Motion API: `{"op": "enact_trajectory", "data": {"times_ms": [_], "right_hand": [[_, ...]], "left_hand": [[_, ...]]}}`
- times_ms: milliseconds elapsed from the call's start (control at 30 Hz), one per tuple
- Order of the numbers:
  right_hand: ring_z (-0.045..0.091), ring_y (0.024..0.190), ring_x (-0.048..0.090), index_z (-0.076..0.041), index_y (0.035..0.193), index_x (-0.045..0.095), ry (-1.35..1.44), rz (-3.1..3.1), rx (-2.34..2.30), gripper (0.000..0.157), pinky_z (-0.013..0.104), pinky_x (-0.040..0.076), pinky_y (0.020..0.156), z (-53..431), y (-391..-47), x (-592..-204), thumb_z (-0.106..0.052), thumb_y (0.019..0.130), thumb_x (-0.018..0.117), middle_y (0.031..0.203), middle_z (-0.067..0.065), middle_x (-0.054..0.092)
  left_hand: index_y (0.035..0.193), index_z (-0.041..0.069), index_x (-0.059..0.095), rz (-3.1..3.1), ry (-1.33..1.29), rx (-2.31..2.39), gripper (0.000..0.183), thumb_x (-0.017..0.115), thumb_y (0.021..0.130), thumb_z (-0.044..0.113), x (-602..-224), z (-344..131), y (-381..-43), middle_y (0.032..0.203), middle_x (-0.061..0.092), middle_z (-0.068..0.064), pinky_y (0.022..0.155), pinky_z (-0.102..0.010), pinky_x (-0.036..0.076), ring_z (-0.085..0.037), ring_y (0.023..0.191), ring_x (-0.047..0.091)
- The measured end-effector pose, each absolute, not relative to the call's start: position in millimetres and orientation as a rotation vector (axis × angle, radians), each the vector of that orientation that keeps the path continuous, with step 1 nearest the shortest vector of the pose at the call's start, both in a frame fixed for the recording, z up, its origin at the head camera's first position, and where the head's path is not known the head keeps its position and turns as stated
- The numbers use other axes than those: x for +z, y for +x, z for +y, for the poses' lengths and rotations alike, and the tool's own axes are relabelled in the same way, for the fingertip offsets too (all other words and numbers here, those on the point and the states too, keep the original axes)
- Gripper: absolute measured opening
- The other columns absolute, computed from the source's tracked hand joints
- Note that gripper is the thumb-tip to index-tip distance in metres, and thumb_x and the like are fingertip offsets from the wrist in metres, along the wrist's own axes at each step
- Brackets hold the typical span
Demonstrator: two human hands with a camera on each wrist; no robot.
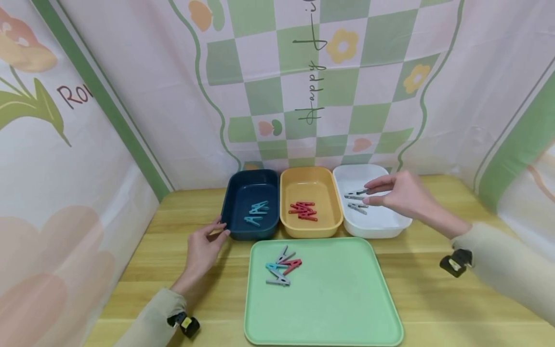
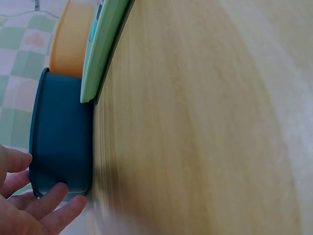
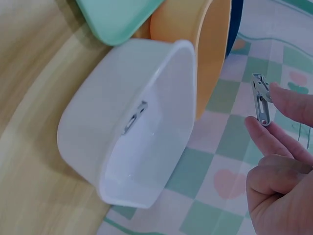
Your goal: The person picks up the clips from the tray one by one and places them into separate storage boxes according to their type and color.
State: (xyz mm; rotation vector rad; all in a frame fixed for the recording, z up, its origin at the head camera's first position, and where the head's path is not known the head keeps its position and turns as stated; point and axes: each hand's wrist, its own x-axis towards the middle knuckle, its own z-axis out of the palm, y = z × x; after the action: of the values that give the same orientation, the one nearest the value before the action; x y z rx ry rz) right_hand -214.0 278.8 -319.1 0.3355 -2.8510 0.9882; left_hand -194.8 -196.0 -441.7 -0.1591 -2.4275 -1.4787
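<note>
My right hand (image 1: pixel 401 195) pinches a grey clothespin (image 3: pixel 260 100) between thumb and fingers, above the white bin (image 1: pixel 386 226). Inside that bin lies another grey clothespin (image 1: pixel 357 208). The left hand (image 1: pixel 204 248) touches the near left corner of the dark blue bin (image 1: pixel 253 233), its thumb and fingers spread about the corner in the left wrist view. Blue clothespins (image 1: pixel 256 212) lie in the dark blue bin, and several red clothespins (image 1: pixel 303 210) in the yellow bin (image 1: pixel 311 231). On the green tray (image 1: pixel 329 303) are two grey clothespins, a blue one (image 1: pixel 274 266) and a red one (image 1: pixel 293 266).
The three bins stand side by side on the wooden table (image 1: pixel 433 289), against a patterned cloth backdrop (image 1: pixel 303 96). Directly in front of them lies the tray. More cloth hangs at the left and right sides.
</note>
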Motion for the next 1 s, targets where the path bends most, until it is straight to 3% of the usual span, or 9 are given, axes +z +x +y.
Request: {"op": "enact_trajectory", "data": {"times_ms": [300,600,1000], "right_hand": [[0.033,0.103,0.076,-0.001,0.120,0.078,0.304,-2.899,0.963,0.045,0.028,0.054,0.085,291.0,-227.9,-318.4,-0.030,0.087,0.089,0.106,0.011,0.080],[0.036,0.102,0.075,0.001,0.121,0.076,0.277,-2.953,0.950,0.049,0.052,0.060,0.089,303.9,-245.0,-326.3,-0.032,0.088,0.088,0.110,0.016,0.078],[0.038,0.101,0.075,0.009,0.121,0.073,0.291,-3.017,0.951,0.049,0.058,0.058,0.093,308.9,-265.1,-330.2,-0.024,0.088,0.088,0.105,0.018,0.078]], "left_hand": [[0.120,-0.008,0.074,-2.419,-0.147,-1.506,0.025,0.076,0.096,0.000,-441.8,-195.6,-195.1,0.145,0.061,-0.018,0.086,-0.029,0.062,-0.034,0.110,0.073],[0.120,-0.007,0.074,-2.424,-0.136,-1.511,0.025,0.076,0.096,0.000,-441.2,-194.9,-194.8,0.145,0.061,-0.018,0.087,-0.029,0.062,-0.034,0.111,0.073],[0.120,-0.007,0.074,-2.427,-0.126,-1.498,0.025,0.076,0.096,0.000,-441.2,-194.8,-194.9,0.145,0.061,-0.017,0.087,-0.029,0.062,-0.034,0.110,0.073]]}}
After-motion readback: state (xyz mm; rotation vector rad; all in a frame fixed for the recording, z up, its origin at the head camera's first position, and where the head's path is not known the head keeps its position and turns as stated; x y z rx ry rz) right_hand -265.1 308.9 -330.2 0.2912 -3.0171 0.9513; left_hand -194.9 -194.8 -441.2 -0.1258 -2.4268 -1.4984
